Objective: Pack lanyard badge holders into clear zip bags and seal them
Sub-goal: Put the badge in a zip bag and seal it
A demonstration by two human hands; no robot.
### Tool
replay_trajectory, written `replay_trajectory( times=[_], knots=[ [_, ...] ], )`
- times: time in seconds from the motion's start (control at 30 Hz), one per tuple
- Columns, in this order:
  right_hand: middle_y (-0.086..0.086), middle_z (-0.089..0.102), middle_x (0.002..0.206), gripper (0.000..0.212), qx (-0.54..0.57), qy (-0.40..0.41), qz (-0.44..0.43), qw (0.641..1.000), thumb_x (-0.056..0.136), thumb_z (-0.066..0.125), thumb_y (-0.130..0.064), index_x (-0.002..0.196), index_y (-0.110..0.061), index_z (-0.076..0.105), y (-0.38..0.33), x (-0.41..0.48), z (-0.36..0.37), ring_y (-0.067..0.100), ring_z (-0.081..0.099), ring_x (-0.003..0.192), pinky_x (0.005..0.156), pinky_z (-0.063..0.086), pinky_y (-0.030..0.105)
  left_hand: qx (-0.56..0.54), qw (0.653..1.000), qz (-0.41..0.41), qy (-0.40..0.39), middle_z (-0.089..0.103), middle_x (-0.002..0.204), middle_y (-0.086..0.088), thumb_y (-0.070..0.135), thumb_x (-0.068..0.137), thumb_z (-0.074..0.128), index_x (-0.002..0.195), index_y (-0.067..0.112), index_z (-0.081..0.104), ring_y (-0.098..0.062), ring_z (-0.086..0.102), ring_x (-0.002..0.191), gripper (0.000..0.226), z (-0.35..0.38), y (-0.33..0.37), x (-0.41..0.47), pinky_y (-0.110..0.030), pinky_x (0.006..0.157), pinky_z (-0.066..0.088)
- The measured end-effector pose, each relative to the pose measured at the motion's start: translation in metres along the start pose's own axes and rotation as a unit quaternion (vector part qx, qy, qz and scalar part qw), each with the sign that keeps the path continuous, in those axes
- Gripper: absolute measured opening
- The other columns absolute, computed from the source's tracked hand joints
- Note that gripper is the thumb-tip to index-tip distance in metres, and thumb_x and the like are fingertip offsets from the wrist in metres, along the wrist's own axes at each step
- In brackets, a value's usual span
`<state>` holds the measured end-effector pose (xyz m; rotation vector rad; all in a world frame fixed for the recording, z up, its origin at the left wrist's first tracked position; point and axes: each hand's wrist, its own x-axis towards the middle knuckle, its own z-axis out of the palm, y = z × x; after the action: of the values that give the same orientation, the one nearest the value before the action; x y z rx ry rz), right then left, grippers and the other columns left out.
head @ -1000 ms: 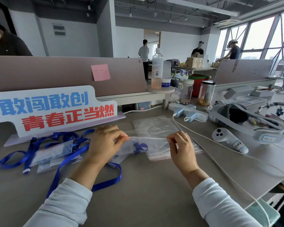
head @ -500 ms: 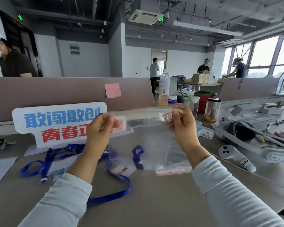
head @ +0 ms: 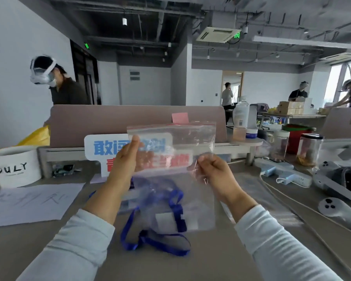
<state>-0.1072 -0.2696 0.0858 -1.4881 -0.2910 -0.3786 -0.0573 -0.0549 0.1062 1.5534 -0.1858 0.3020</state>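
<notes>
The clear zip bag [head: 190, 138] is now held up in front of the sign [head: 101, 148], no longer stretched low over the counter [head: 221, 258] as a second before. Its left edge is pinched by the fingers of the left hand [head: 126, 159]. Its right edge is gripped, crumpled, in the curled fingers of the right hand [head: 213, 171]. The red zip strip is turned to the top, and the bag hangs freely below it.

The blue lanyard [head: 176, 201] is seen through the lower plastic, with a loop lying on the counter beneath. Whether it is inside the bag or behind it cannot be told, nor whether the strip is pressed shut. The lift is judged to be a check of the seal or the mouth before the next step.

A sheet of paper [head: 28, 201] and a white tub [head: 16, 167] are set at the left, a power strip [head: 286, 174] and a controller [head: 336, 207] at the right. A partition [head: 109, 122] is placed behind the sign, and other people are seen far off in the open office.
</notes>
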Motion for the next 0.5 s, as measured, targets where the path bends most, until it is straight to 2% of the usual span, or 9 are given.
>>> replay_trajectory(
  times=[0.07,0.1,0.17,0.2,0.27,0.37,0.43,0.5],
  knots=[
    [0.002,0.07,0.065,0.022,0.029,-0.005,0.01,1.0,0.098,0.042,-0.009,0.077,-0.012,0.05,-0.004,0.005,0.021,0.008,0.057,0.047,0.043,0.038,0.015,0.029,0.993,-0.067,-0.098,0.067,0.108,-0.002,0.081,0.056,0.038,0.107,0.032,0.056,-0.022,0.062,0.102,0.073,-0.023,-0.008,-0.013,-0.036,0.084,0.047],
    [0.002,0.07,0.062,0.024,0.043,-0.001,0.019,0.999,0.098,0.042,-0.008,0.076,-0.013,0.05,-0.004,0.008,0.031,0.008,0.058,0.045,0.041,0.038,0.014,0.048,0.985,-0.088,-0.144,0.068,0.109,-0.001,0.076,0.059,0.041,0.114,0.031,0.054,-0.022,0.063,0.103,0.072,-0.032,-0.014,-0.021,-0.037,0.086,0.046],
    [0.002,0.067,0.055,0.026,0.069,0.01,0.047,0.996,0.097,0.041,-0.006,0.074,-0.012,0.05,-0.002,0.013,0.049,0.009,0.056,0.041,0.038,0.037,0.014,0.058,0.977,-0.113,-0.171,0.068,0.11,-0.007,0.057,0.069,0.055,0.119,0.021,0.054,-0.025,0.065,0.101,0.062,-0.05,-0.027,-0.035,-0.041,0.092,0.048],
    [0.002,0.066,0.052,0.025,0.066,0.017,0.065,0.996,0.097,0.041,-0.006,0.075,-0.011,0.051,0.0,0.015,0.056,0.009,0.056,0.04,0.038,0.038,0.014,0.052,0.98,-0.106,-0.162,0.069,0.106,-0.011,0.042,0.077,0.06,0.115,0.014,0.057,-0.023,0.067,0.095,0.048,-0.059,-0.033,-0.039,-0.039,0.089,0.051],
    [0.002,0.065,0.049,0.021,0.043,0.03,0.105,0.993,0.097,0.042,-0.008,0.079,-0.009,0.052,0.007,0.019,0.07,0.009,0.056,0.039,0.039,0.041,0.015,0.039,0.991,-0.081,-0.097,0.07,0.088,-0.01,0.015,0.089,0.057,0.106,0.01,0.059,-0.011,0.069,0.071,0.018,-0.074,-0.036,-0.046,-0.026,0.068,0.056],
    [0.002,0.064,0.046,0.017,0.007,0.022,0.142,0.99,0.097,0.041,-0.007,0.084,-0.005,0.053,0.013,0.022,0.091,0.009,0.052,0.032,0.035,0.034,0.016,0.055,0.997,-0.048,0.026,0.07,0.068,-0.002,0.011,0.092,0.054,0.112,0.015,0.051,-0.004,0.063,0.052,0.021,-0.099,-0.03,-0.049,-0.014,0.046,0.047],
    [0.003,0.063,0.045,0.018,0.01,0.002,0.15,0.989,0.096,0.041,-0.005,0.082,-0.005,0.053,0.012,0.023,0.109,0.009,0.049,0.03,0.032,0.033,0.015,0.045,0.995,-0.031,0.079,0.067,0.071,-0.004,0.011,0.091,0.056,0.118,0.018,0.045,-0.002,0.06,0.046,0.029,-0.117,-0.024,-0.053,-0.014,0.042,0.042],
    [0.005,0.066,0.051,0.019,0.032,-0.025,0.146,0.988,0.097,0.04,-0.004,0.087,-0.004,0.057,0.011,0.024,0.13,0.011,0.055,0.036,0.037,0.041,0.017,0.061,0.992,-0.015,0.114,0.066,0.075,-0.005,0.011,0.091,0.056,0.12,0.021,0.043,0.0,0.058,0.045,0.033,-0.138,-0.018,-0.059,-0.016,0.044,0.042]
  ],
)
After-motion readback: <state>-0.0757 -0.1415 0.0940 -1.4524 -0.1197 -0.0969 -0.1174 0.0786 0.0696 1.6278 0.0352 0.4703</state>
